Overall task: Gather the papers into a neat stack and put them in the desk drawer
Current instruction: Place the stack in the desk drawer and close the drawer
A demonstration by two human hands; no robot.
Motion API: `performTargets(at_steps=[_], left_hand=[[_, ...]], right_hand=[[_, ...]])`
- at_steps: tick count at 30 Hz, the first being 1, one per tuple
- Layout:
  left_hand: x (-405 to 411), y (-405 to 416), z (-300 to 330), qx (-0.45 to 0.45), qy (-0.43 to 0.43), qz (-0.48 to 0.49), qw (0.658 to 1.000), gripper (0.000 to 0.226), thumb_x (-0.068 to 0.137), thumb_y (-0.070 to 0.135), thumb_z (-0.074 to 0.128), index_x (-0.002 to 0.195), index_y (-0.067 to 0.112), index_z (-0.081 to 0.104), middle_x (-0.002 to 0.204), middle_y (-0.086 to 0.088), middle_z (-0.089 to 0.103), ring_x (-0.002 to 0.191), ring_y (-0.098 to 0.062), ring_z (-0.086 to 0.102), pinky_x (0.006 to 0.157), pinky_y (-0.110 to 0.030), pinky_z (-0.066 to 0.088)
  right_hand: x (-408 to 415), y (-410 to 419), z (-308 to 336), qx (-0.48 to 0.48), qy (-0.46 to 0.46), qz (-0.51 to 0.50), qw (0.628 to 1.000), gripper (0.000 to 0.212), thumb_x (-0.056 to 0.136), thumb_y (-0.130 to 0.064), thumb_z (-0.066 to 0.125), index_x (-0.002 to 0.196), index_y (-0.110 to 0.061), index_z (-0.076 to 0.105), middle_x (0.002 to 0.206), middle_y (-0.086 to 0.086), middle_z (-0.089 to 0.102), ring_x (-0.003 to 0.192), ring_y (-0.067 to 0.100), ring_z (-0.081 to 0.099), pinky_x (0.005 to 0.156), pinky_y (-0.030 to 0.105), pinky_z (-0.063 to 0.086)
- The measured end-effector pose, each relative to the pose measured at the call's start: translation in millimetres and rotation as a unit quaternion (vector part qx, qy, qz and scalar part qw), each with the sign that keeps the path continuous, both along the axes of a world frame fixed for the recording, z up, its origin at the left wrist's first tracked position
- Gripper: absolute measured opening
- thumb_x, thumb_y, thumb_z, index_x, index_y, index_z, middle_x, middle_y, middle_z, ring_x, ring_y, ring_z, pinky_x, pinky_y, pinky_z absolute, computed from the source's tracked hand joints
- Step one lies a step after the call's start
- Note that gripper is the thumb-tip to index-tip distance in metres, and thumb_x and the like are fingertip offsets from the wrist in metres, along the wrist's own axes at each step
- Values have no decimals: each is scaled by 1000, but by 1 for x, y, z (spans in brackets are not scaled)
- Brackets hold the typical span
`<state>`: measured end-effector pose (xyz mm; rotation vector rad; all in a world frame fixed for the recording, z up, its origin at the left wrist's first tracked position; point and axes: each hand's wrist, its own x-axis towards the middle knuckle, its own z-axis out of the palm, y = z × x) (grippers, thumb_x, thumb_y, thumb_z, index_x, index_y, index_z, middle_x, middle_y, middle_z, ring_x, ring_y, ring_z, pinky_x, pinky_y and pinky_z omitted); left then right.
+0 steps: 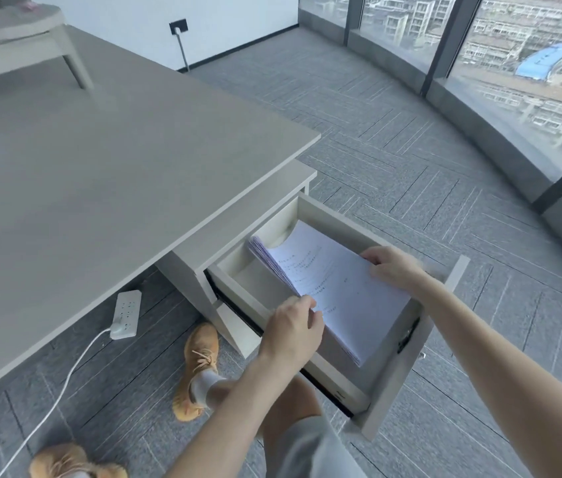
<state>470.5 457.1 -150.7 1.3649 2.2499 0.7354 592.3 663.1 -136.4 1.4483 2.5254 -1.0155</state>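
A thick stack of white printed papers (338,288) is tilted inside the open desk drawer (393,384), its far end raised against the drawer's back wall. My left hand (295,324) grips the stack's near left edge. My right hand (391,267) holds the right edge near the drawer front. The drawer is pulled out from the pedestal under the grey desk (100,188).
A white power strip (127,313) with its cable lies on the carpet under the desk. My feet in tan shoes (198,367) rest beside the pedestal. A monitor stand (24,39) sits at the desk's far left. Glass windows curve along the right.
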Motion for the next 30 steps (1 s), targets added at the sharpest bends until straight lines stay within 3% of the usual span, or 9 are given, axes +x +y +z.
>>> performTargets(at_steps=[3,7,13,17,19,23,26,30], left_hand=[[1,11,-4,-82,58,-44,994,33,98,29,44,110,7,65,108,-15,66,98,-36,64,81,-40,52],[2,18,-5,-150,114,-101,977,25,98,25,43,82,8,51,99,-17,68,88,-38,66,68,-36,46],[11,24,-7,-252,198,-134,938,25,99,23,44,105,9,63,99,-14,69,99,-34,68,75,-35,44],[16,32,-7,-342,214,-144,904,27,98,21,44,113,11,63,113,-10,69,104,-31,66,83,-36,45],[15,33,-5,-353,217,-135,900,29,99,24,44,117,12,64,120,-11,68,109,-31,65,88,-37,46],[11,29,9,-348,236,-116,900,47,102,43,32,124,14,62,125,-13,66,117,-33,61,107,-49,34],[7,23,23,-330,236,-99,909,60,101,53,25,126,13,62,126,-17,67,121,-35,56,114,-58,23],[-9,18,47,-269,239,-85,929,53,101,49,30,126,10,57,131,-19,62,134,-36,43,117,-63,13]], right_hand=[[-3,3,-11,34,-3,13,999,37,90,-6,51,120,-15,70,103,2,68,85,18,54,66,25,38],[-1,7,-27,63,-32,9,997,47,88,-3,42,127,-17,66,122,11,70,99,27,59,78,30,44],[-3,11,-32,55,-81,22,995,39,88,-14,47,125,-12,61,121,16,68,112,37,60,89,42,53],[-3,8,-34,48,-128,55,989,23,94,-29,51,99,-7,48,113,14,59,118,35,55,85,37,44],[0,3,-27,52,-116,48,991,22,95,-29,52,94,-10,41,104,11,50,117,34,55,81,36,37],[10,-5,-10,75,-69,42,994,27,96,-28,52,111,-6,52,118,16,60,115,34,57,81,37,39],[22,-19,5,81,-28,32,996,34,96,-25,53,125,-7,56,124,17,62,119,36,57,90,39,44],[51,-52,22,95,11,1,995,47,88,-9,50,134,-15,58,135,15,58,127,37,54,102,41,44]])
